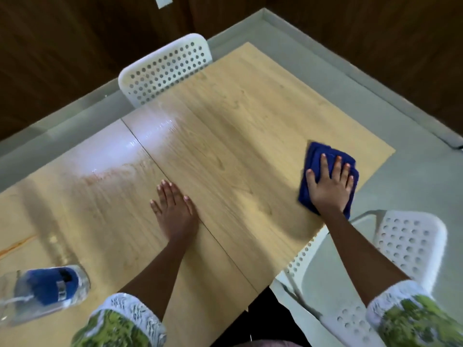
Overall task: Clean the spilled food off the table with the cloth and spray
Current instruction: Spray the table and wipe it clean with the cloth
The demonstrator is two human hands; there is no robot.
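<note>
Head view, looking down on a light wooden table [225,126]. A folded blue cloth [325,156] lies flat on the table near its right edge, toward the near right corner. The right hand [330,186] presses on the cloth with palm down and fingers spread and extended; it is flat and open on the fabric, not gripping it. The left hand [175,211] rests palm down on bare wood near the middle of the table, fingers straight and close together, holding nothing, well apart from the cloth. A thin seam [150,156] runs diagonally across the tabletop and passes just beside the left hand. A clear spray bottle with a blue top [47,289] stands at the near left of the table, blurred, and well apart from both hands. A faint reddish smear [105,176] marks the wood beyond the left hand, beside a bright wet-looking sheen [140,144]; an orange streak [17,245] shows at the far left edge of the table. A white perforated chair [165,68] stands at the far side of the table, and a second white chair [411,244] stands at the right side, below the right forearm. Both sleeves [120,324] are white with a green pattern.
</note>
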